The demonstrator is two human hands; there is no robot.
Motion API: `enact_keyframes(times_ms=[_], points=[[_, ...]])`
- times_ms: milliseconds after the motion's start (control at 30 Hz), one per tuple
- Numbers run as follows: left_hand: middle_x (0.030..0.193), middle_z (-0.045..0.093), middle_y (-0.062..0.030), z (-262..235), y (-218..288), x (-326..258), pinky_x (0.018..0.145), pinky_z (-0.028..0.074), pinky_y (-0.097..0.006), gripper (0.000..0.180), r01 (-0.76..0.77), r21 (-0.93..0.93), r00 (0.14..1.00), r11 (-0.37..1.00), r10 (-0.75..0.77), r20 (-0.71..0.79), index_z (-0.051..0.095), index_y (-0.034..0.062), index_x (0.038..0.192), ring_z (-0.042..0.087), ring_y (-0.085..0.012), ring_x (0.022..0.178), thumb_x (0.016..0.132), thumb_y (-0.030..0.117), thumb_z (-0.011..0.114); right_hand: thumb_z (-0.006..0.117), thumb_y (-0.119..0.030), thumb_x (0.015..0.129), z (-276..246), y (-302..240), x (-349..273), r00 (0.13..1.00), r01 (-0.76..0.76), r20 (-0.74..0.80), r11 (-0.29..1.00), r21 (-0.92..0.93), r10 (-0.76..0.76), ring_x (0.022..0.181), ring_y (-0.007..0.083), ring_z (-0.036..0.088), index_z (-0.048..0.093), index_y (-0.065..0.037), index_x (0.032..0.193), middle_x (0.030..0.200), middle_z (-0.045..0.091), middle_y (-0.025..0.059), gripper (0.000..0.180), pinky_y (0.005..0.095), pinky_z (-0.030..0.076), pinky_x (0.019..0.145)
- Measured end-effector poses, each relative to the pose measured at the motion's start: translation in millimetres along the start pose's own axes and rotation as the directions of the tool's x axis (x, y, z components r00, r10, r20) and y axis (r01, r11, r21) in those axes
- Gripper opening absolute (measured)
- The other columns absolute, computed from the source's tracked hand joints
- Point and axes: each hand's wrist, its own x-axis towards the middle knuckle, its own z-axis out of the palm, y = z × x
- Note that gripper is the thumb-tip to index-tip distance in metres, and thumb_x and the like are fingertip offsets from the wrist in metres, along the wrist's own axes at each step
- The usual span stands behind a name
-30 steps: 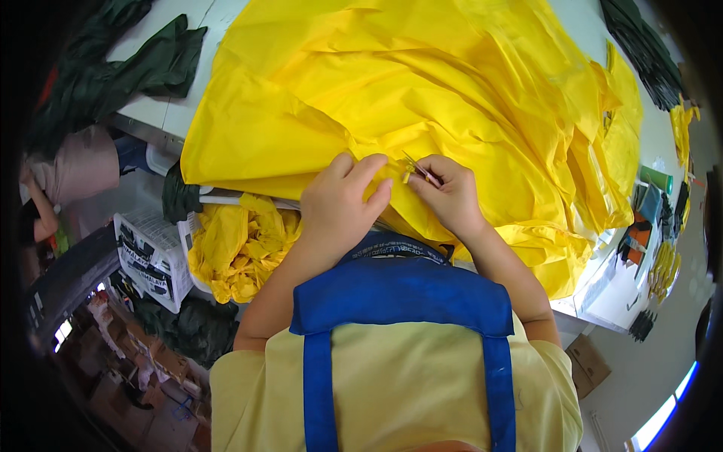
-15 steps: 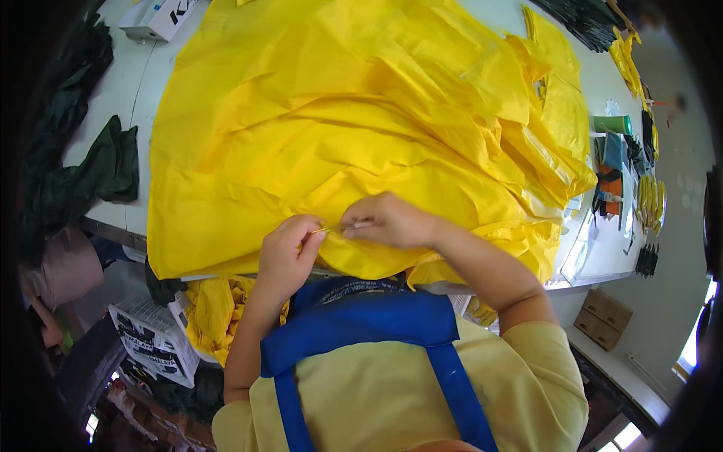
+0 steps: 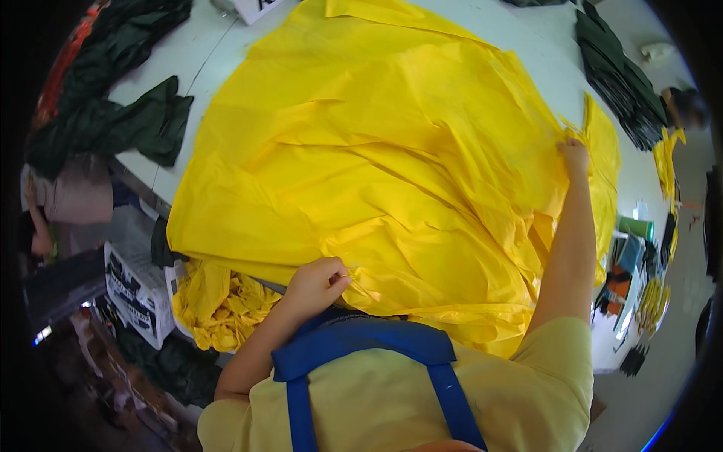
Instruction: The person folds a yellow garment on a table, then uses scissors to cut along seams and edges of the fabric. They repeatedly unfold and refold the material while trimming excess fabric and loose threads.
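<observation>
A large sheet of yellow fabric (image 3: 376, 151) is spread in loose folds over a white table (image 3: 188, 53). My left hand (image 3: 316, 285) pinches the near edge of the fabric close to my body. With my arm stretched out to the right, my right hand (image 3: 575, 156) grips the fabric's far right edge. I wear a yellow shirt and a blue apron.
Dark green garments (image 3: 120, 120) lie at the table's left end, and a stack of dark green pieces (image 3: 621, 75) at the far right. A bin of crumpled yellow fabric (image 3: 218, 305) and a printed box (image 3: 135, 290) stand below the table's edge on my left. Small tools (image 3: 625, 271) lie right.
My right hand has left the near edge, where it worked beside the left, and reached out to the fabric's far right edge. The view has turned and the fabric lies more spread out.
</observation>
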Motion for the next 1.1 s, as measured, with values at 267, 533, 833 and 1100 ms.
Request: enact_keyframes(times_ms=[267,533,833,1100], points=[[0.119,0.056,-0.0104,-23.5,30.9,37.8,0.077,0.049,-0.034,0.036,-0.116,-0.150,0.989,0.982,0.127,0.069,0.058,0.0070,0.113,0.060,-0.0174,0.095,0.082,0.025,0.066,0.066,0.006,0.062,-96.1,-173.6,-287.6,0.558,0.829,-0.190,0.531,0.176,-0.808,0.058,0.0193,0.057,0.066,-0.009,0.089,0.069,0.058,0.0059,0.030,0.0292,0.045,0.051],[0.129,0.048,-0.0067,-12.0,43.7,70.4,0.095,0.043,-0.037,0.044,-0.107,-0.986,0.993,0.127,-0.039,-0.113,0.040,0.0037,0.128,0.051,-0.0217,0.114,0.089,0.014,0.056,0.065,-0.003,0.067,-64.0,-163.2,-431.9,0.654,0.663,0.134,0.650,0.372,-0.744,0.065,0.0265,0.060,0.066,-0.010,0.092,0.076,0.060,0.0079,0.025,0.0345,0.049,0.058],[0.120,0.054,-0.0098,-5.8,22.5,34.7,0.092,0.045,-0.032,0.037,-0.297,-0.944,0.952,0.144,-0.025,-0.304,0.042,0.0034,0.121,0.055,-0.0183,0.108,0.086,-0.003,0.048,0.067,-0.014,0.082,-62.3,-276.1,-401.2,0.757,0.351,0.178,0.621,0.701,-0.629,0.081,0.0203,0.064,0.058,-0.001,0.110,0.096,0.064,0.0136,0.032,0.0307,0.050,0.071],[0.097,0.053,-0.0039,-1.6,-24.0,35.4,0.073,0.044,-0.026,0.022,-0.233,-0.757,0.845,0.610,-0.257,-0.468,0.052,0.0075,0.105,0.051,-0.0128,0.079,0.085,0.008,0.060,0.068,-0.010,0.080,4.8,-307.2,-395.2,0.587,0.304,0.324,0.572,0.762,-0.742,0.063,0.0118,0.048,0.060,0.001,0.087,0.074,0.056,0.0070,0.015,0.0244,0.041,0.060]])
